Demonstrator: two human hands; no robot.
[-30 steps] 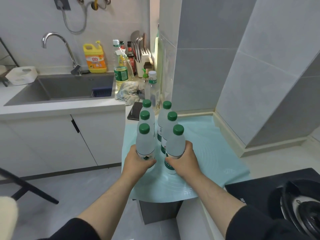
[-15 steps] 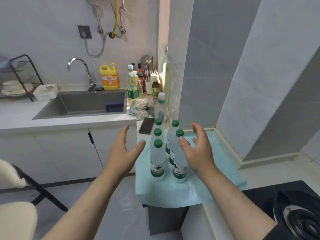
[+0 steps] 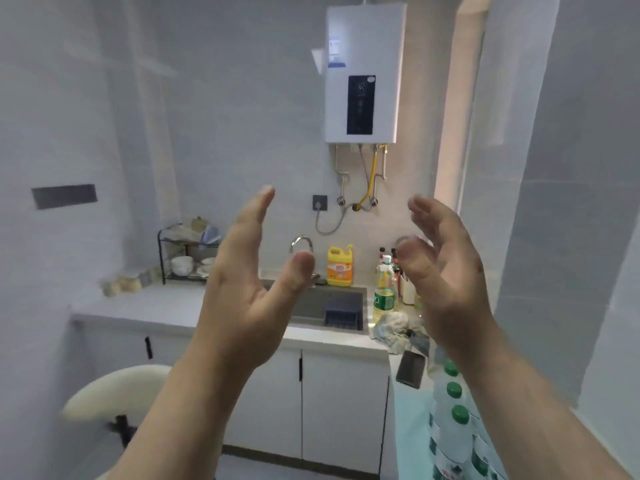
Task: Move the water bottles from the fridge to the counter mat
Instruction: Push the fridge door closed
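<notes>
Several clear water bottles [image 3: 452, 434] with green caps stand in a row on the pale teal counter mat [image 3: 412, 441] at the lower right, partly hidden behind my right forearm. My left hand [image 3: 247, 292] is raised in mid-air, palm turned inward, fingers apart and empty. My right hand [image 3: 446, 275] is raised opposite it, fingers loosely curled and apart, holding nothing. Both hands are well above and to the left of the bottles. No fridge is in view.
A sink [image 3: 318, 306] with a tap and a yellow detergent jug [image 3: 340, 266] lies behind my hands. A black phone [image 3: 411, 368] and a crumpled cloth [image 3: 393, 327] rest on the counter. A dish rack [image 3: 188, 254] stands left, a cream stool [image 3: 117, 393] below, a water heater [image 3: 363, 74] on the wall.
Both hands let go of the two front bottles and rose away from them, opening wide. The view swung up and to the left, leaving the bottles at the lower right.
</notes>
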